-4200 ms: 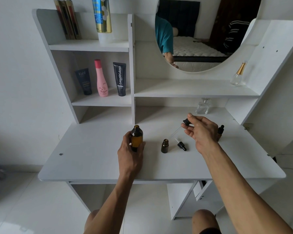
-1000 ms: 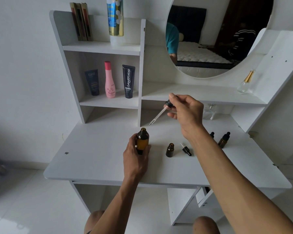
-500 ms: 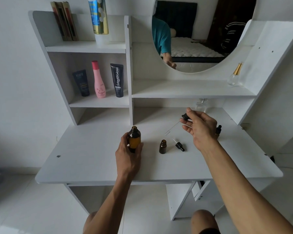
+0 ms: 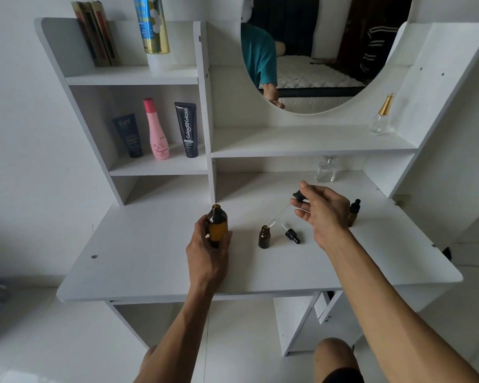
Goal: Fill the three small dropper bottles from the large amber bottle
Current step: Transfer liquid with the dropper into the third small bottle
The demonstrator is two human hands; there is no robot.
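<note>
The large amber bottle (image 4: 217, 225) stands uncapped on the white desk (image 4: 150, 258), and my left hand (image 4: 209, 244) grips its body. My right hand (image 4: 320, 210) pinches the black bulb of a long glass dropper (image 4: 281, 214), whose tip slants down to the mouth of an open small amber bottle (image 4: 264, 237). A small black-capped dropper (image 4: 291, 234) lies on the desk just right of that bottle. A capped small dropper bottle (image 4: 353, 212) stands behind my right hand; a third is hidden.
A clear glass perfume bottle (image 4: 327, 170) sits under the middle shelf, another with a gold cap (image 4: 380, 116) on the shelf above. Tubes and a pink bottle (image 4: 158, 131) fill the left cubby. A round mirror (image 4: 310, 51) hangs behind. My knee (image 4: 333, 357) shows below the desk edge.
A second ago my right hand held the dropper high above the large bottle. It has come down and rightward, and the pipette tip now meets the small open bottle's mouth.
</note>
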